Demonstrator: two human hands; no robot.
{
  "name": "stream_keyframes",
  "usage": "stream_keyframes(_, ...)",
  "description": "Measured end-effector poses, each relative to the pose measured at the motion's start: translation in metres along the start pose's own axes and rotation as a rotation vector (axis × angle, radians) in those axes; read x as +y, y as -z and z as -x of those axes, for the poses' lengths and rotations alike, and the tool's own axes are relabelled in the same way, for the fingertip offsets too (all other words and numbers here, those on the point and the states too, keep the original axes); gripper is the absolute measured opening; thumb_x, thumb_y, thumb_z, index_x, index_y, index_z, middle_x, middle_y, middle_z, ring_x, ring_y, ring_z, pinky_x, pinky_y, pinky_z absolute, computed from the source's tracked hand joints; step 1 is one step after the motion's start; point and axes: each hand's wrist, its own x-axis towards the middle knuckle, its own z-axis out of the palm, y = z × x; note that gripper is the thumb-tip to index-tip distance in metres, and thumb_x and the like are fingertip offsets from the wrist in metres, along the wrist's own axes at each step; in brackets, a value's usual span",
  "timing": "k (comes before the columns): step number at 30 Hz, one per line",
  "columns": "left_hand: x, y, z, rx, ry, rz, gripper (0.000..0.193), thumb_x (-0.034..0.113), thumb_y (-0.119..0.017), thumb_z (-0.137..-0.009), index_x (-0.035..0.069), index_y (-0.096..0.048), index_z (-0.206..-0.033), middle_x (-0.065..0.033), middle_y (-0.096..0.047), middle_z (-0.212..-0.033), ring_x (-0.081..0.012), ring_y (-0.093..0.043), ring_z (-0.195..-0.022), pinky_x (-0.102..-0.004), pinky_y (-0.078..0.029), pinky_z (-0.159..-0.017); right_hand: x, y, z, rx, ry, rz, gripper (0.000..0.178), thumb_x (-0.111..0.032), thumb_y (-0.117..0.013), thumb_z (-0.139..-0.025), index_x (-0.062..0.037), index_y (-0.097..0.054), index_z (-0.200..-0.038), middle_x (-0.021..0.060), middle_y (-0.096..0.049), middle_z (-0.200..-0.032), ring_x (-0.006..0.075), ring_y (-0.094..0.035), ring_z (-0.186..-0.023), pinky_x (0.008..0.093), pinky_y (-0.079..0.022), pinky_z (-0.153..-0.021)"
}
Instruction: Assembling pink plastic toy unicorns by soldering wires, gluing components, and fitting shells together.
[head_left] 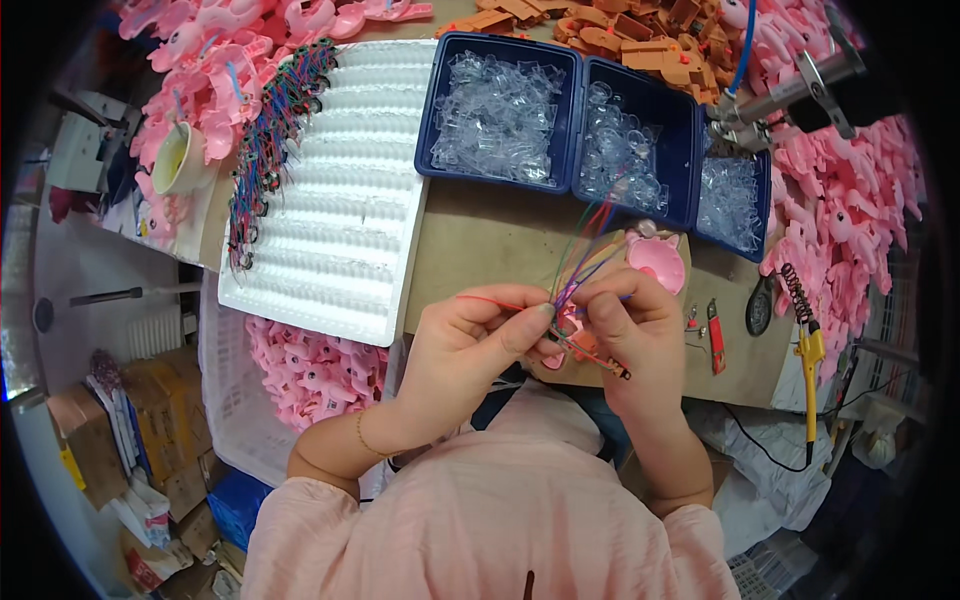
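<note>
Close together in front of my chest, both hands pinch a small bundle of thin coloured wires (577, 277), with red, blue, purple and green strands fanning upward. My left hand (455, 350) grips it between thumb and forefinger, and a red strand runs out over those fingers. Closed on the same bundle from the other side is my right hand (640, 335). A small dark part on the wires shows below the fingertips; its kind is hard to tell. Just beyond my right hand lies a pink cup-shaped plastic shell (656, 264), with other pink pieces partly hidden beneath the hands.
A white ridged foam tray (345, 200) carries bunched wired parts (275, 145) along its left edge. Blue bins (577, 125) hold clear plastic pieces. Pink toy parts (850, 215) heap up right. A red utility knife (716, 340), yellow soldering iron (811, 365) and metal fixture (765, 112) are at right.
</note>
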Motion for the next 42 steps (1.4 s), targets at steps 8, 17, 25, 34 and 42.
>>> stream_keyframes(8,0.008,-0.004,-0.002,-0.053,0.05,-0.107,0.019,0.002,-0.06,-0.084,-0.004,-0.057,-0.102,-0.0134,-0.065,-0.095,-0.0166,-0.064,-0.086,-0.0279,-0.054,-0.076,-0.009,0.005,-0.009,-0.094,0.004,0.055,0.009,-0.002,-0.061,-0.084,0.0026,-0.058,-0.091,0.0045,-0.06,-0.08,0.0092,-0.058,-0.072,0.0222,-0.046,-0.066)
stream_keyframes(17,0.001,-0.003,-0.008,-0.054,-0.031,-0.281,0.015,0.005,-0.061,-0.086,-0.004,-0.059,-0.098,-0.007,-0.063,-0.088,-0.0091,-0.06,-0.079,-0.021,-0.049,-0.071,-0.039,0.012,-0.002,-0.235,0.174,0.826,0.015,-0.004,-0.067,-0.074,0.0023,-0.059,-0.085,0.0056,-0.057,-0.088,0.0106,-0.055,-0.08,0.0241,-0.045,-0.068)
stream_keyframes(25,0.009,-0.009,-0.004,0.077,-0.344,-0.755,0.011,0.004,-0.063,-0.083,0.0,-0.061,-0.093,-0.0043,-0.063,-0.083,-0.0112,-0.058,-0.077,-0.0262,-0.047,-0.064,-0.03,-0.001,-0.002,-0.182,0.269,0.858,0.01,-0.002,-0.063,-0.076,0.0027,-0.061,-0.085,0.0088,-0.061,-0.084,0.0184,-0.059,-0.075,0.0272,-0.046,-0.068)
stream_keyframes(34,0.006,0.002,-0.017,-0.145,-0.206,-0.391,0.009,0.008,-0.059,-0.086,-0.001,-0.059,-0.089,-0.0029,-0.052,-0.089,-0.0113,-0.05,-0.082,-0.025,-0.041,-0.073,-0.034,-0.001,-0.005,-0.065,-0.426,0.2,0.012,0.0,-0.058,-0.077,0.0015,-0.058,-0.089,0.0023,-0.058,-0.076,0.0148,-0.056,-0.074,0.0294,-0.044,-0.068)
stream_keyframes(42,0.005,0.008,-0.014,-0.074,-0.161,-0.398,0.011,0.007,-0.063,-0.084,-0.004,-0.061,-0.087,-0.0029,-0.052,-0.088,-0.0082,-0.049,-0.079,-0.021,-0.04,-0.069,-0.026,0.01,-0.001,-0.072,0.262,0.674,0.018,-0.009,-0.066,-0.077,0.0,-0.059,-0.091,0.0043,-0.055,-0.084,0.0101,-0.052,-0.071,0.0229,-0.042,-0.063)
